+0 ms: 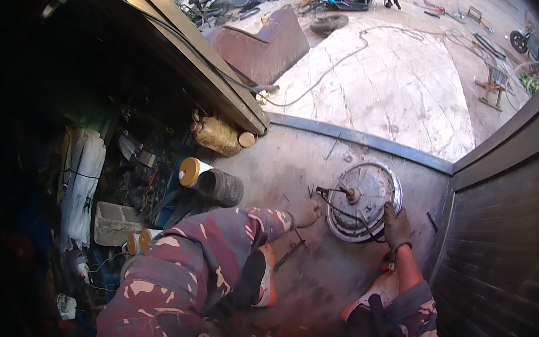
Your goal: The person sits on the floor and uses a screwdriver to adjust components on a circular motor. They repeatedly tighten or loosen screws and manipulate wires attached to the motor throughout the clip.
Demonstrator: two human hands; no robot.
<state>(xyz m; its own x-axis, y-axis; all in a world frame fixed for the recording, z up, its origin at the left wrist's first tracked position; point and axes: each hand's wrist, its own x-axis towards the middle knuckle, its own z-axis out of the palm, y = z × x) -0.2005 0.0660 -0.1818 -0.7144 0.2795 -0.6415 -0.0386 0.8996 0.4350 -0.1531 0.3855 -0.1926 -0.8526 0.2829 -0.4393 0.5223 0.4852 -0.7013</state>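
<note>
A round hub motor wheel [376, 184] with a shiny metal rim lies on the floor ahead of me, its axle stub pointing up. A dark cable [341, 210] comes off the axle and loops over the wheel's left side. My right hand [396, 227], in a dark glove, grips the rim at its near right, thumb on top. Just left of the wheel, my left hand [306, 214] is low over the floor with its fingers curled together. Whatever it may hold is hidden.
A metal threshold [360, 143] crosses beyond the wheel; a panel [504, 238] walls the right. At left are a dark pot [220, 187], a yellow-lidded tub [190, 172], a dirty jug [216, 135] and a concrete block [116, 223]. Thin dark strips [289, 252] lie near my shoe.
</note>
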